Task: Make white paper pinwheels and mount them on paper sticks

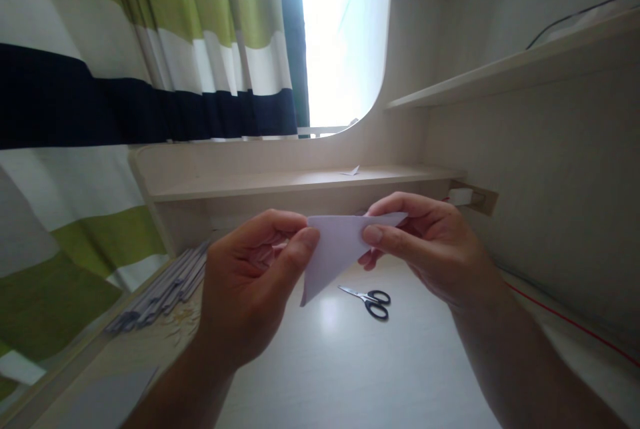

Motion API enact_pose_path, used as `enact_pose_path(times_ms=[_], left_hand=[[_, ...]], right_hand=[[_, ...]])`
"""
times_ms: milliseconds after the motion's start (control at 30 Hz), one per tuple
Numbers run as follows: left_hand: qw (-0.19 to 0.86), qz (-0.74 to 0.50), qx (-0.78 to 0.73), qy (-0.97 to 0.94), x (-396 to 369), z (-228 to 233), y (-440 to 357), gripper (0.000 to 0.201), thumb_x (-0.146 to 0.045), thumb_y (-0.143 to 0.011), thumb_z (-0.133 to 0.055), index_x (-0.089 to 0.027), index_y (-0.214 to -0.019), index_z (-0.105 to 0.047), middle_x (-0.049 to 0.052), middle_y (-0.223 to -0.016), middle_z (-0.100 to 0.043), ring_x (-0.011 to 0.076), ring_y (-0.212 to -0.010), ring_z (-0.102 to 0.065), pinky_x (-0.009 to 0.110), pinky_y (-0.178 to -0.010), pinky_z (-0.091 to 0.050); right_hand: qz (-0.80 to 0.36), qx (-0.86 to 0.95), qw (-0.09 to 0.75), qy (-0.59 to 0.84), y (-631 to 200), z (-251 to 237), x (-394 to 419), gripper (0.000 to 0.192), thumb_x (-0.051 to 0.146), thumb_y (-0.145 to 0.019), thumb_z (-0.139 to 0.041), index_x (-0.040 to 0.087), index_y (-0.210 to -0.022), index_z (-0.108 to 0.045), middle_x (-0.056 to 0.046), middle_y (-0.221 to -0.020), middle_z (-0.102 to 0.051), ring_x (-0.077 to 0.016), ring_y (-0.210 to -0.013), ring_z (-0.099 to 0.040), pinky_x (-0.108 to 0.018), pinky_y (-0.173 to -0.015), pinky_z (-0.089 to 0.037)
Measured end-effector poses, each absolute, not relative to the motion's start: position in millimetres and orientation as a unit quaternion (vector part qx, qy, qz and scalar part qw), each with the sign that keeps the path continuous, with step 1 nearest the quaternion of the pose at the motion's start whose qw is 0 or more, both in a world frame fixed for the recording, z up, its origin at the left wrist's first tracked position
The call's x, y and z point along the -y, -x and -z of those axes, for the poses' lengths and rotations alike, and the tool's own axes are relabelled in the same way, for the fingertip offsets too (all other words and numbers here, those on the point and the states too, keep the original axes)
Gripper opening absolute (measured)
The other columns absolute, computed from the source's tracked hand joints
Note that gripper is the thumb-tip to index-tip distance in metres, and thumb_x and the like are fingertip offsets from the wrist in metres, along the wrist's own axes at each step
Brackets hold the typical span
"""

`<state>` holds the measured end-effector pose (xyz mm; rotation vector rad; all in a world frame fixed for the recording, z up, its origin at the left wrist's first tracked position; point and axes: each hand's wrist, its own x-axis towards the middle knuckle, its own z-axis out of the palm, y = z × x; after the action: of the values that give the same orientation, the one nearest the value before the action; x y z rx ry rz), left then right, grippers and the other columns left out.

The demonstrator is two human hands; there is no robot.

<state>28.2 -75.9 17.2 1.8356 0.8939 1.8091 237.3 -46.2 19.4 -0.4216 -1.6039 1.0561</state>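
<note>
Folded paper: a white, triangle-shaped folded paper (pixel 334 249) sits at the centre of the frame, held up above the desk, its long point hanging down and to the left.
Left hand: the left hand (pixel 250 282) comes in from the lower left and pinches the paper's left edge between thumb and curled fingers, the thumb lying on the near face.
Right hand: the right hand (pixel 425 249) enters from the lower right and grips the paper's upper right corner, thumb on the front, the other fingers behind and above it.
Both hands: closed on the same sheet, almost meeting at the middle of the frame.
Scissors: a pair of black-handled scissors (pixel 370 299) lies flat on the desk just below the paper, blades pointing left, touched by neither hand.
Desk: the pale desk (pixel 350 376) fills the lower middle of the frame.
Paper strips: a fanned stack of greyish paper strips (pixel 160 292) lies at the left edge of the desk, well apart from the scissors.
Shelf ledge: a pale ledge (pixel 280 182) runs across the middle of the frame; a small white paper scrap (pixel 351 171) rests on it.
Curtain: a striped curtain (pixel 125 69) in white, green and navy fills the upper left.
Window: a bright window (pixel 340 29) is at the top centre.
Wall shelves: pale shelves (pixel 500 69) occupy the upper right.
Red cable: a thin red cable (pixel 575 326) runs along the right edge of the desk.
</note>
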Motion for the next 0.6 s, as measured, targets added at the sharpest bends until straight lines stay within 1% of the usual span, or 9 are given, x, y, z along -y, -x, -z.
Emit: enact_pose_path(times_ms=[100, 300, 433, 600], left_hand=[[0.205, -0.651, -0.315, -0.659, 75.2, -16.7, -27.6, 0.011, -0.021, -0.092, -0.071, -0.022, -0.081, -0.073, -0.004, -0.068, -0.067, 0.0096, -0.057, -0.059, 0.019, -0.049, -0.045], [0.199, -0.649, -0.311, -0.665, 75.1, -16.5, -27.0, 0.012, -0.021, -0.092, -0.071, -0.023, -0.081, -0.074, -0.004, -0.068, -0.068, 0.0088, -0.056, -0.059, 0.018, -0.049, -0.045], [0.196, -0.647, -0.305, -0.671, 73.3, -16.5, -24.8, 0.009, -0.018, -0.089, -0.075, -0.025, -0.083, -0.077, -0.005, -0.075, -0.074, 0.0083, -0.063, -0.065, 0.016, -0.054, -0.051], [0.148, -0.634, -0.292, -0.7, 69.0, -14.4, -20.4, 0.013, -0.014, -0.086, -0.078, -0.027, -0.089, -0.079, -0.007, -0.078, -0.076, 0.0068, -0.067, -0.068, 0.013, -0.058, -0.053]], right_hand=[[-0.447, 0.682, 0.553, 0.173, -237.6, -19.6, 46.2, 0.013, 0.02, -0.085, -0.085, 0.019, -0.095, -0.078, -0.001, -0.077, -0.079, -0.0144, -0.066, -0.077, -0.023, -0.063, -0.066], [-0.441, 0.685, 0.551, 0.181, -238.5, -19.5, 46.1, 0.015, 0.022, -0.084, -0.086, 0.018, -0.096, -0.078, -0.001, -0.077, -0.079, -0.0148, -0.066, -0.077, -0.024, -0.063, -0.066], [-0.432, 0.689, 0.549, 0.193, -238.3, -21.0, 49.1, 0.015, 0.019, -0.083, -0.087, 0.019, -0.095, -0.078, -0.001, -0.078, -0.079, -0.0143, -0.067, -0.077, -0.022, -0.064, -0.065], [-0.422, 0.684, 0.567, 0.181, -236.1, -20.7, 48.8, 0.016, 0.015, -0.083, -0.086, 0.019, -0.097, -0.079, -0.001, -0.083, -0.08, -0.0123, -0.07, -0.077, -0.018, -0.066, -0.064]])
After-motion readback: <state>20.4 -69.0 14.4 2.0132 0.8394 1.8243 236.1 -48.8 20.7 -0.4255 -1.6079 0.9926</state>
